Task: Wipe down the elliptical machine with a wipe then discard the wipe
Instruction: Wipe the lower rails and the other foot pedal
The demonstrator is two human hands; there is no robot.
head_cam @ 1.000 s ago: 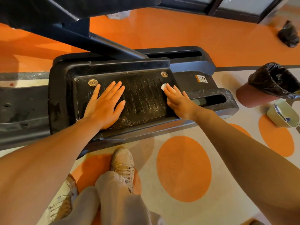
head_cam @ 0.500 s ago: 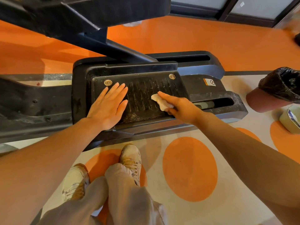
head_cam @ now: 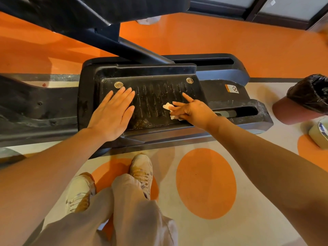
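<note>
The black ribbed foot pedal (head_cam: 152,102) of the elliptical machine (head_cam: 221,68) lies in front of me, with dusty crumbs near its front edge. My left hand (head_cam: 111,112) rests flat on the pedal's left part, fingers straight. My right hand (head_cam: 191,110) holds a small crumpled white wipe (head_cam: 169,110) against the pedal's right middle, thumb and fingers curled round it and one finger sticking out. Most of the wipe is hidden under the hand.
A bin lined with a black bag (head_cam: 308,96) stands on the floor at the right, with a white tub (head_cam: 319,132) beside it. My two feet in pale shoes (head_cam: 142,171) stand on the orange-spotted floor just before the machine's frame.
My right hand has dragged the wipe from the pedal's upper right corner down and left toward its middle. The left hand has stayed flat on the pedal. The camera has shifted a little.
</note>
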